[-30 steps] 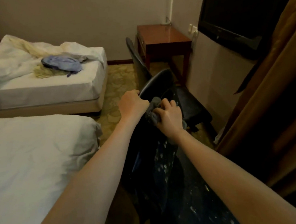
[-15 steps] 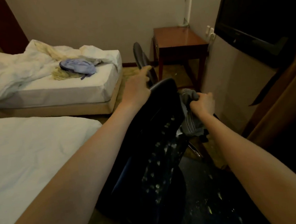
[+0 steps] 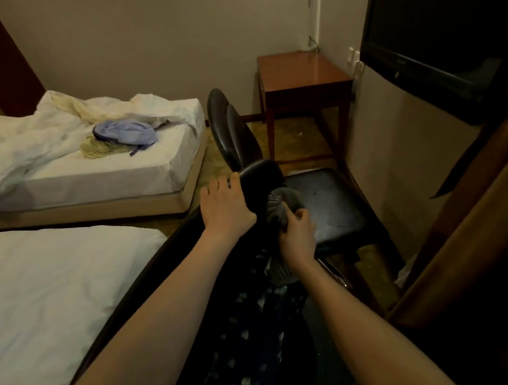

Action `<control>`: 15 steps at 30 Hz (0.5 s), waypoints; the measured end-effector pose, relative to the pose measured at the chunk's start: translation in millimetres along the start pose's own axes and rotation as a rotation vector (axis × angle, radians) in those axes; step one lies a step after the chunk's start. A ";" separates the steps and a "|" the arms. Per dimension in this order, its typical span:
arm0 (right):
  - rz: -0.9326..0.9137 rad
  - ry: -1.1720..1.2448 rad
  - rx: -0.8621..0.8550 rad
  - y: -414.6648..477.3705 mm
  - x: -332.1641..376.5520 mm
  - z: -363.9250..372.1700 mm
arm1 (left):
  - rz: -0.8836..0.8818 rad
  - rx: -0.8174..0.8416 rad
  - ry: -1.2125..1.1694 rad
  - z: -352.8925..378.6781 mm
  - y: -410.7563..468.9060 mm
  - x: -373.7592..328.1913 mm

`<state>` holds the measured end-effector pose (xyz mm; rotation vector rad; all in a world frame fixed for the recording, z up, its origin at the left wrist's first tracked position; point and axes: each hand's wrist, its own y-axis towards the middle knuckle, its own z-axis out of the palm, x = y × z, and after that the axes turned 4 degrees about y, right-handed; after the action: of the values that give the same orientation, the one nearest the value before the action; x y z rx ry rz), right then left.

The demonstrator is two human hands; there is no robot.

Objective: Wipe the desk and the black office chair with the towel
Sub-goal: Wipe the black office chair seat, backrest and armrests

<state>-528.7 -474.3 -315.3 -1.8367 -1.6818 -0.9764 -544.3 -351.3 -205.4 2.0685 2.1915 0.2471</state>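
The black office chair [image 3: 229,334] is right in front of me, its worn, flaking backrest leaning toward me. My left hand [image 3: 226,207] holds the top edge of the backrest, fingers curled over the rim. Just to its right, my right hand [image 3: 297,234] grips the bunched grey towel [image 3: 282,205] and presses it against the backrest's upper part; a tail of towel hangs below my wrist. The reddish wooden desk [image 3: 300,73] stands against the far wall in the corner, apart from both hands.
A second black chair [image 3: 325,207] with a padded seat stands just beyond the towel. Two white beds [image 3: 71,303] fill the left, the far one carrying a blue garment [image 3: 126,133]. A dark TV [image 3: 436,35] and brown curtain [image 3: 481,217] close the right side.
My right hand has carried the towel from the backrest's right side back up to its top, close to my left hand. My left hand has settled lower on the rim.
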 end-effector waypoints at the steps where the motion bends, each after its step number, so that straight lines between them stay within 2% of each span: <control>1: 0.085 -0.001 0.039 3.7 -11.0 -1.8 | -0.002 -0.007 0.008 -1.3 0.7 -3.8; 3: 0.226 -0.028 0.118 9.3 -31.4 -11.2 | 0.006 -0.017 0.007 -3.1 3.2 -10.3; 5: 0.255 -0.036 0.090 14.0 -42.6 -24.5 | 0.025 -0.018 -0.006 -3.5 7.4 -12.6; 10: 0.010 0.118 -0.116 44.5 7.6 -52.7 | 0.038 -0.079 0.000 -1.3 10.4 -8.6; 13: -0.070 0.072 -0.017 57.3 34.8 -43.4 | 0.030 -0.092 -0.033 1.6 11.2 -5.7; 15: 0.011 0.012 0.072 62.6 26.0 -25.4 | 0.029 -0.080 -0.057 2.2 13.8 -0.6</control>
<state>-472.1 -485.3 -271.4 -1.7881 -1.6765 -0.9089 -530.3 -351.0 -204.9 2.0404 2.0853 0.2706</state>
